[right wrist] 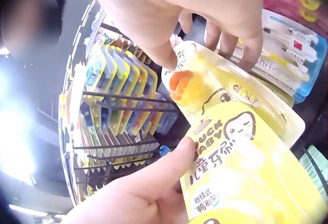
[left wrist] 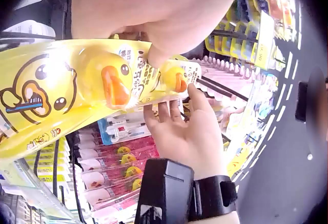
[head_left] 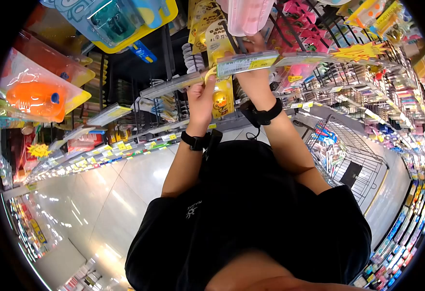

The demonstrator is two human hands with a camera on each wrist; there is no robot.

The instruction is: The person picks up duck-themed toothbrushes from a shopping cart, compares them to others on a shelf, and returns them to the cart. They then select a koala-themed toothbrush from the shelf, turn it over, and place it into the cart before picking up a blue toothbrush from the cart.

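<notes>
My left hand (head_left: 202,104) grips a yellow children's toothbrush pack (right wrist: 236,157) with a duck design, its thumb on the card's upper front. In the left wrist view, that pack shows a round duck head with an orange bill (left wrist: 117,88). My right hand (head_left: 253,85) holds a second duck toothbrush pack (right wrist: 225,80) behind the first, thumb at its top edge and fingers on the other side. In the head view, a price label hides part of both packs and of the right hand.
A price label (head_left: 247,64) stands out on the rack's front rail, close by both hands. Hanging toothbrush packs (right wrist: 123,88) fill neighbouring hooks. Behind the right arm is a wire shopping cart (head_left: 362,169) with goods inside. A pack with an orange item (head_left: 35,99) hangs at left.
</notes>
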